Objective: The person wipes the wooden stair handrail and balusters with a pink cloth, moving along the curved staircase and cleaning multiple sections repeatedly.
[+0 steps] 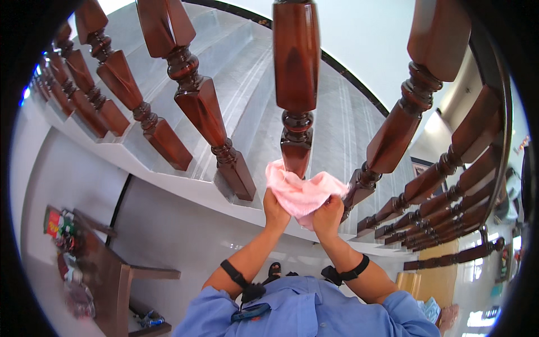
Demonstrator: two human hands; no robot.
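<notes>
A pink cloth (301, 191) is wrapped around the lower part of a glossy dark-red wooden baluster (297, 80) straight ahead. My left hand (276, 210) grips the cloth on its left side. On the other side, my right hand (328, 215) holds it bunched in the fingers. The baluster's foot is hidden behind the cloth. Turned rings and a square-cut block show just above it. Other balusters stand on both sides, one (214, 135) to the left and one (393, 122) to the right.
Grey stone stair treads (244, 92) lie behind the balusters. A dark handrail (503, 139) curves down at the right. Below on the left stands a brown wooden table (107, 278) with several items on it. A yellowish wooden piece (408, 284) and bluish cloth (429, 309) lie at lower right.
</notes>
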